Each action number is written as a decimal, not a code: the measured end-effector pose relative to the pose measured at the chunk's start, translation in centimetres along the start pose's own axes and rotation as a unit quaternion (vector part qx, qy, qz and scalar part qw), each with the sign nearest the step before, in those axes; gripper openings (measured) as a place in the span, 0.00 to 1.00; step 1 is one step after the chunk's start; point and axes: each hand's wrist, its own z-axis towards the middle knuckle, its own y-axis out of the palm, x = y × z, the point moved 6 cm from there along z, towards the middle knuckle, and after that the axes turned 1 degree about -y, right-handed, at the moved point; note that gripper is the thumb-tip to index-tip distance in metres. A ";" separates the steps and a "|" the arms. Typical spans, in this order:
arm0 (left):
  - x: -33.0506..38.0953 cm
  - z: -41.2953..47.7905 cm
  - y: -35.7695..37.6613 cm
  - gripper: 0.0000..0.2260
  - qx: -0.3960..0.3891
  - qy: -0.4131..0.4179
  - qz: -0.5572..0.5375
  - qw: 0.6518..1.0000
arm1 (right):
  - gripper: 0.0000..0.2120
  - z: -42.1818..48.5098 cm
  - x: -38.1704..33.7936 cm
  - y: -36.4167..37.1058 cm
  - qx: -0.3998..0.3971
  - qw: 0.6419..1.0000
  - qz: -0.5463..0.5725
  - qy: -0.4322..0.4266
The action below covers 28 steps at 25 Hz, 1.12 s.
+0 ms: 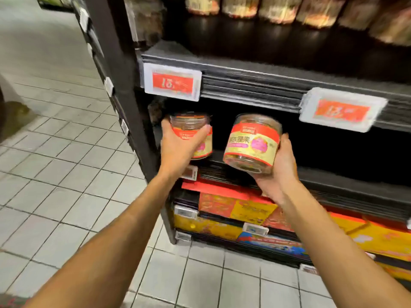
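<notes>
Two bare forearms reaching up from the bottom edge toward dark shop shelving. Left hand [178, 150] gripping the left jar [191, 122], clear plastic with a red and cream label: thumb on its left side, fingers [205, 132] curled across its front, jar upright at the mouth of the shelf opening. Right hand [280, 172] cupping the right jar [252, 144], same kind, from beneath and from the right, thumb lying up its right side, other fingers hidden behind it. Jar tilted, label facing the camera, held out in front of the opening, apart from the left jar with a dark gap between.

Above both sets of fingers, a ribbed black shelf edge [244, 85] carrying two white price tags with red panels, one [172, 82] over the left fingers, one [342, 110] up and right of the right fingers. Higher still, a blurred row of jars [240, 6]. Below the right fingers, flat red and yellow boxes [244, 207] on the lower shelves. Left of the left fingers, pale grey floor tiles [55, 174].
</notes>
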 end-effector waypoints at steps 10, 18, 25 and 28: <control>-3.0 -0.5 -0.8 0.41 -0.060 0.060 0.131 0.988 | 0.24 3.4 2.0 0.6 0.010 0.995 -0.055 -0.078; 2.3 -4.3 1.2 0.17 -0.194 0.076 -0.108 0.972 | 0.31 3.8 0.1 6.1 -0.024 0.973 -0.125 -0.193; 1.3 -1.2 -0.4 0.14 -0.129 0.125 -0.151 0.972 | 0.22 7.7 -0.3 11.0 -0.035 0.950 -0.218 -0.219; -0.7 -1.4 -1.4 0.16 -0.075 0.123 -0.062 0.988 | 0.20 9.2 0.3 10.6 0.000 0.936 -0.264 -0.234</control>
